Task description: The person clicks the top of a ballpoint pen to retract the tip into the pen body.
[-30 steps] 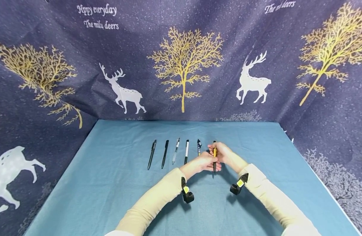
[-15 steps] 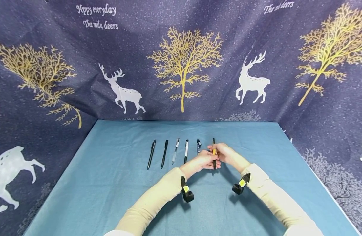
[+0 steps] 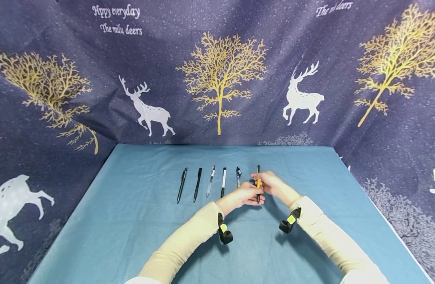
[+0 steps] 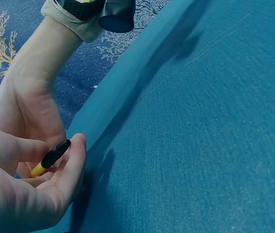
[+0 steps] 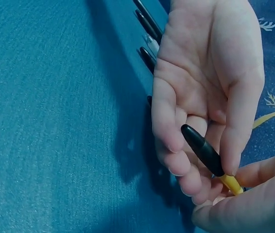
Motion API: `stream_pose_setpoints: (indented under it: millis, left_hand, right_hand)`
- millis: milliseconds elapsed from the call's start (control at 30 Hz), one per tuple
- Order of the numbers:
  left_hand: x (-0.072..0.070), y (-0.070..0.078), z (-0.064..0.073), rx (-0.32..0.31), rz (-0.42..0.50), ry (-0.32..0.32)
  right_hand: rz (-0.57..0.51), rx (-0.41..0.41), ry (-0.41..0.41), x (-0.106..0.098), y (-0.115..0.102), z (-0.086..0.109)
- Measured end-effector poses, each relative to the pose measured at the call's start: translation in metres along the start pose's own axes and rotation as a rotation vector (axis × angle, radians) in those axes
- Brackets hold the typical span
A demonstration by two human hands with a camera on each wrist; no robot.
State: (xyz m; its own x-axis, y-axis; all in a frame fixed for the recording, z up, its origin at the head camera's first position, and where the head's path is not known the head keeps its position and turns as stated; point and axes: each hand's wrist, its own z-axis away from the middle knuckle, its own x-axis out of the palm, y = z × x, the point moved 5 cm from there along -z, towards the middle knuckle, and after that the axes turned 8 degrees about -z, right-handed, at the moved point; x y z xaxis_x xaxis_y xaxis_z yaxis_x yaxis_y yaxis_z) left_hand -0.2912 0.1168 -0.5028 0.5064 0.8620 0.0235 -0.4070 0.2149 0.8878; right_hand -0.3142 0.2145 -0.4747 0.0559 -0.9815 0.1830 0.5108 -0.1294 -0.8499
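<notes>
A yellow and black pen point(image 3: 258, 184) is held above the cloth in the head view by both hands. My left hand point(image 3: 248, 193) pinches its lower part between thumb and fingers. Further up, my right hand point(image 3: 271, 184) grips the pen from the right side. The black end of the pen point(image 5: 203, 150) points out past the left thumb in the right wrist view. In the left wrist view this black end point(image 4: 56, 153) shows between the fingers, while much of the yellow barrel is hidden.
Left of the hands, several pens lie in a row: a grey-black one point(image 3: 182, 185), a black one point(image 3: 198, 185), a clear one point(image 3: 211, 181), a white and black one point(image 3: 223, 182), and a dark blue patterned one point(image 3: 238, 176). Blue cloth point(image 3: 114, 221) covers the table; a printed curtain point(image 3: 189, 23) hangs behind.
The yellow and black pen has shifted slightly up in the head view, away from the person. The right forearm has moved a little to the right. The pens in the row have not moved.
</notes>
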Motion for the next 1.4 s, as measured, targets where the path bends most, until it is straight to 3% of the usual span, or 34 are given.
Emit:
stream_pose_setpoints:
  millis: [367, 567, 867, 1400]
  left_hand:
    - [-0.001, 0.003, 0.001, 0.043, -0.007, 0.033]
    - [-0.002, 0.007, 0.002, 0.079, -0.043, 0.082]
    - [-0.001, 0.006, 0.0, 0.068, -0.078, 0.124]
    - [-0.002, 0.008, 0.0, 0.088, -0.24, 0.179]
  right_hand:
    - [0.01, 0.04, 0.039, -0.006, 0.001, -0.001]
    - [-0.001, 0.017, 0.064, -0.006, -0.002, 0.002]
    - [0.024, -0.006, 0.064, -0.01, -0.003, 0.004]
    - [0.042, 0.038, 0.13, -0.015, 0.0, 0.001]
